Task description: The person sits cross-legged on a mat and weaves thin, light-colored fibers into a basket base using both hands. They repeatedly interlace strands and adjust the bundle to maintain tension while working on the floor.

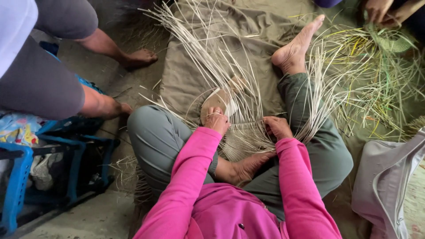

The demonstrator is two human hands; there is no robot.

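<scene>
— Why are both fists down there?
— Seemingly to pin the weave; the left hand (pixel 216 120) pinches pale strips (pixel 221 66), the right hand (pixel 277 127) clamps the woven mat (pixel 241 139) lying on the lap; loose ends fan outward.

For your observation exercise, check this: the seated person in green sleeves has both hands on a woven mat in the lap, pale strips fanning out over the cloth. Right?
Not quite. The head view shows the sleeves are bright pink, not green. The rest holds: left hand and right hand rest on the woven mat, with pale strips fanning over the cloth.
</scene>
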